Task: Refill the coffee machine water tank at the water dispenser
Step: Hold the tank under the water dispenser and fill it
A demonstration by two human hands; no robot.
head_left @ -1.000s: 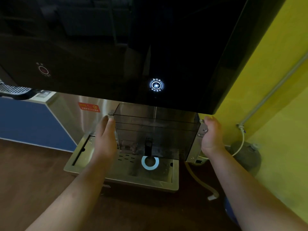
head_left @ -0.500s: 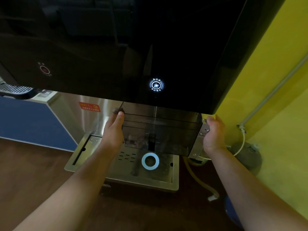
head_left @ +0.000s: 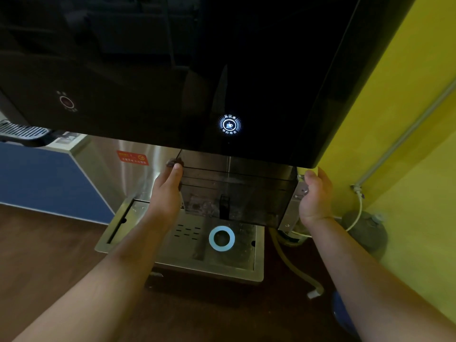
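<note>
You are holding the smoky transparent water tank (head_left: pixel 237 193) between both hands beneath the black front panel of the water dispenser (head_left: pixel 172 70), its upper edge tucked just under the panel's lower rim. Your left hand (head_left: pixel 167 193) is pressing flat against the tank's left wall, thumb reaching up to the top corner, while your right hand (head_left: pixel 315 196) is cupping the right end, against the metal bracket there; both hands are clamped on the tank, one at each side, with the tank lying squarely between them. The tank is hanging clear above the steel drip tray (head_left: pixel 118 233), over the slotted grate and the pale blue ring (head_left: pixel 221 238) marked on it. A lit white cup button (head_left: pixel 229 124) is glowing on the panel directly above the tank's middle, and a dim red button (head_left: pixel 66 102) is showing far to the left. A yellow wall (head_left: pixel 407 144) is flanking the dispenser on your right.
</note>
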